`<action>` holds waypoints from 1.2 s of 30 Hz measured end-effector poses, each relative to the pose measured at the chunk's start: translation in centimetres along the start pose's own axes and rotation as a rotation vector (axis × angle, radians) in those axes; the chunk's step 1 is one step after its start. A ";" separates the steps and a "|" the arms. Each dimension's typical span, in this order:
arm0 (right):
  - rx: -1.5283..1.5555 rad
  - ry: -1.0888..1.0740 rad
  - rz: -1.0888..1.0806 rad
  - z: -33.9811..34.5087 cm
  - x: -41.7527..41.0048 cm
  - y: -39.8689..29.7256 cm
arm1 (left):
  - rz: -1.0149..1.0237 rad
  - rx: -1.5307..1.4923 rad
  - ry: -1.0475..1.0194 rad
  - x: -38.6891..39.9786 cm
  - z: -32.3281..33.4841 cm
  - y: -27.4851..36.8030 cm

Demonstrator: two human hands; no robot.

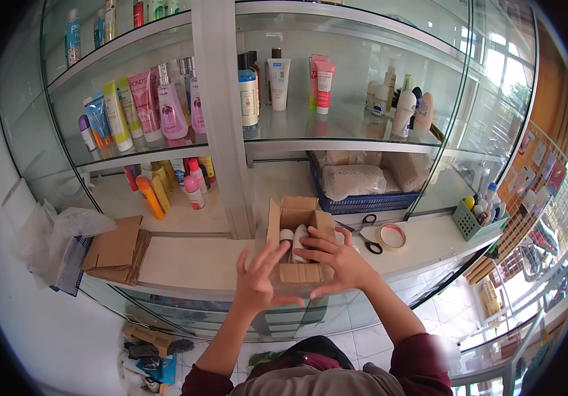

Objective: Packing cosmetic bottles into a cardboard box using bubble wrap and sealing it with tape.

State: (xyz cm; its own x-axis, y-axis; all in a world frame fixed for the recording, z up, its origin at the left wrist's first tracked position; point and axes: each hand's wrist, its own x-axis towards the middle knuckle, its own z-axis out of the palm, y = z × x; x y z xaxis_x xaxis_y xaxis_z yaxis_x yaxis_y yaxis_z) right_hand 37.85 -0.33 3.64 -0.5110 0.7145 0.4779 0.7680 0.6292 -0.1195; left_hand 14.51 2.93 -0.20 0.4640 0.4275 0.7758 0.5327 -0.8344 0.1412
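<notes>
A small brown cardboard box (301, 273) stands on the white counter before me, its flaps spread. Inside lie two pale bottles, a left one (286, 234) and a right one (300, 243), side by side. My left hand (258, 283) is at the box's near left corner, fingers spread, with the fingertips by the left bottle. Over the right side of the box reaches my right hand (338, 260), its fingers apart and their tips at the right bottle. Whether they touch it is hard to tell. Neither hand grips anything. The lower parts of both bottles are partly hidden.
Black-handled scissors (370, 238) and a tape roll (392, 236) lie right of the box. A green basket (477, 222) stands farther right. Flattened cardboard boxes (116, 247) lie left. Behind are a blue crate (378, 204) of bubble-wrapped parcels and glass shelves (284, 129) with cosmetics.
</notes>
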 end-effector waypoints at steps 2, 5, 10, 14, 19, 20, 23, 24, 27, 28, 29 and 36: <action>0.048 0.036 -0.011 0.9 0.4 -0.1 | -0.007 -0.048 0.137 -0.7 1.3 -1.6; -0.033 0.078 0.027 2.8 1.0 0.3 | -0.003 -0.287 0.361 -0.8 3.6 -2.5; 0.596 0.114 0.558 1.0 3.0 -1.5 | -0.044 -0.831 0.308 -1.1 4.6 -2.9; 0.445 0.216 0.423 0.7 4.7 -0.5 | -0.038 -0.809 0.279 -1.4 4.6 -3.2; 0.244 0.025 0.360 0.2 6.5 2.4 | -0.067 -0.825 0.256 -0.8 4.1 -2.5; 0.239 0.028 0.362 -0.3 6.1 2.4 | -0.062 -0.828 0.256 -0.8 4.3 -2.2; 0.142 -0.184 0.411 0.7 5.6 1.1 | -0.086 -0.912 0.290 -1.1 4.0 -2.6; 0.144 -0.189 0.416 0.7 5.3 0.9 | -0.075 -0.767 0.188 -1.1 3.4 -2.6; 0.130 -0.173 0.432 0.9 4.0 0.9 | -0.085 -0.659 0.102 -0.9 3.4 -2.6; 0.365 0.038 0.317 1.8 3.0 1.8 | -0.103 -0.693 0.121 -0.7 3.6 -2.7; 0.594 0.250 0.193 2.6 2.1 2.2 | -0.098 -0.697 0.121 -0.7 3.7 -2.7; 1.136 0.607 0.417 5.1 -1.1 1.0 | -0.089 -0.679 0.122 -1.0 3.6 -2.6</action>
State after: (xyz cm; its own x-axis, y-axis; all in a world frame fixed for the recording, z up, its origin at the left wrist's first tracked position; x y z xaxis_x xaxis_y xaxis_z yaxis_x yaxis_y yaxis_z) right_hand 37.16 1.07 -1.45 0.1556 0.8517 0.5004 -0.0689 0.5147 -0.8546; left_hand 15.21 5.90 -3.52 0.3349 0.4953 0.8015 -0.0138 -0.8480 0.5298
